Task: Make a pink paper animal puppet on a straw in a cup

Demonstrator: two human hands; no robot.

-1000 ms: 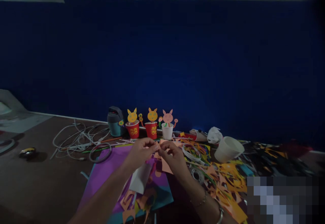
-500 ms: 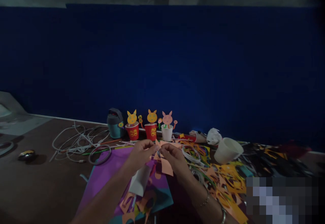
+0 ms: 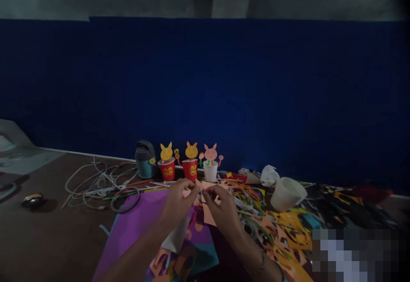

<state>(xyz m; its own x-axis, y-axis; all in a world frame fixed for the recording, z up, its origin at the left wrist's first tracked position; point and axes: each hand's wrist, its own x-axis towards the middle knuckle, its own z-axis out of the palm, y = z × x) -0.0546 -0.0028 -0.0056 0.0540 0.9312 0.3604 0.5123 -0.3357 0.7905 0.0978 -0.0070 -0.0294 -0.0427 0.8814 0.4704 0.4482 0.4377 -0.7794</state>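
My left hand (image 3: 181, 199) and my right hand (image 3: 221, 205) meet fingertip to fingertip over the middle of the table. Both are closed in a pinch on something small and pale between them, too small and dim to name. Just behind and below the fingers lie peach paper pieces (image 3: 209, 216). Under my left forearm a white paper cup (image 3: 175, 238) lies on its side on purple paper (image 3: 144, 207). Past my hands stand two red cups (image 3: 166, 171) with yellow paper cat faces and a white cup (image 3: 210, 171) with a pink one.
Tangled white cables (image 3: 99, 184) and a shiny dark object (image 3: 32, 200) lie to the left. A teal and grey jug (image 3: 145, 160) stands by the blue wall (image 3: 205, 85). On the right are a tilted white cup (image 3: 286, 194), a crumpled white ball (image 3: 269, 175) and yellow paper scraps (image 3: 294, 231).
The view has tilted slightly up, so the scene sits a little lower. My hands stay together in a pinch, with only small finger movement.
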